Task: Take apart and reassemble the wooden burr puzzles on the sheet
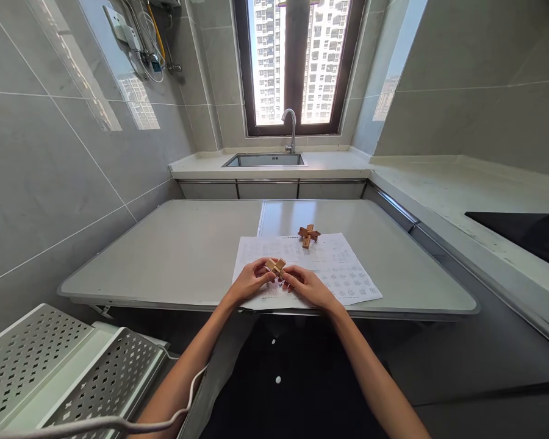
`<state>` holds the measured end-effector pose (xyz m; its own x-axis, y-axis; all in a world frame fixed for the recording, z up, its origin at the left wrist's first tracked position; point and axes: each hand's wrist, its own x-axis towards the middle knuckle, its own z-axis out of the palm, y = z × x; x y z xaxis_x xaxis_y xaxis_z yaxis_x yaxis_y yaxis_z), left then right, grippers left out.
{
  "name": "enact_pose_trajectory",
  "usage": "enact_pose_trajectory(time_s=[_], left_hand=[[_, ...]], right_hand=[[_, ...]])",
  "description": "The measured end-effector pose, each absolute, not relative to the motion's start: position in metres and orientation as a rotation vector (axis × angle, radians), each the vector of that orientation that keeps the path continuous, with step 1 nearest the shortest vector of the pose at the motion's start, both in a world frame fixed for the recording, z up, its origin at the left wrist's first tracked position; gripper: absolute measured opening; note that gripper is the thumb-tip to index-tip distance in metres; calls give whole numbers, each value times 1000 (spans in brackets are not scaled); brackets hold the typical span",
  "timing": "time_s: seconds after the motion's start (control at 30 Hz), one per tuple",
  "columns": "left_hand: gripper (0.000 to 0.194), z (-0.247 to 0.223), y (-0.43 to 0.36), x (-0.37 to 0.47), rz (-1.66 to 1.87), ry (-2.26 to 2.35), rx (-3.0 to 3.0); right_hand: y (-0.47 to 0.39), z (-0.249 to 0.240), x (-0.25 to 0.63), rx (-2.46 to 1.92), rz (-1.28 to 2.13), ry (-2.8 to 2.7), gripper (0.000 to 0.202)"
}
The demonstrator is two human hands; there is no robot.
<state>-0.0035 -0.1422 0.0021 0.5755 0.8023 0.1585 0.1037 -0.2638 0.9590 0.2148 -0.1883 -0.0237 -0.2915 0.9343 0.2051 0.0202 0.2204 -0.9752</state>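
Observation:
Between my two hands, above the printed paper sheet [348, 277], is a small light wooden block puzzle [275, 266]. My left hand [251, 279] grips it from the left, thumb in front and fingers behind. From the right, my right hand [307, 285] holds it with bent fingers at its lower right side. A darker wooden puzzle of crossed pieces [308, 235] rests at the sheet's upper edge, beyond my right hand, touched by neither hand. Parts of my fingertips are hidden behind the held block.
The sheet lies on a white table [192, 256] with rounded corners. Behind it are a counter with a sink [269, 160] and faucet [293, 131]. A perforated white rack [41, 360] and a cable [192, 390] are at the lower left.

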Motion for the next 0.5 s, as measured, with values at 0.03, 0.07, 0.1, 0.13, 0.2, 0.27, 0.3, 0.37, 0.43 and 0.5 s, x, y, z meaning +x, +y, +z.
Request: enact_pose_trajectory(time_s=[0.03,0.07,0.1,0.13,0.2,0.27,0.3,0.37,0.43,0.5], left_hand=[[59,2,-142,-3,811,756,1728],[61,2,-142,-3,815,759,1731],[63,2,-141,-4,817,763,1736],[64,3,-141,-4,817,767,1742],[65,4,-142,-4,818,776,1758],[65,5,-142,-4,824,786,1774],[65,6,-143,-3,828,792,1779],[66,7,-144,-3,834,804,1783],[62,8,-146,-2,825,809,1780],[56,9,-147,-1,801,803,1771]], right_hand=[[-189,-23,214,-938,1220,-1556,49],[-189,-23,214,-946,1216,-1556,49],[-190,-23,214,-955,1211,-1556,49],[-190,-23,213,-963,1206,-1556,49],[-190,-23,213,-974,1200,-1555,49],[-190,-23,213,-981,1196,-1551,50],[-190,-23,214,-984,1195,-1547,50],[-190,-24,214,-989,1192,-1541,50],[-190,-24,214,-989,1191,-1534,49],[-190,-25,214,-983,1196,-1526,48]])
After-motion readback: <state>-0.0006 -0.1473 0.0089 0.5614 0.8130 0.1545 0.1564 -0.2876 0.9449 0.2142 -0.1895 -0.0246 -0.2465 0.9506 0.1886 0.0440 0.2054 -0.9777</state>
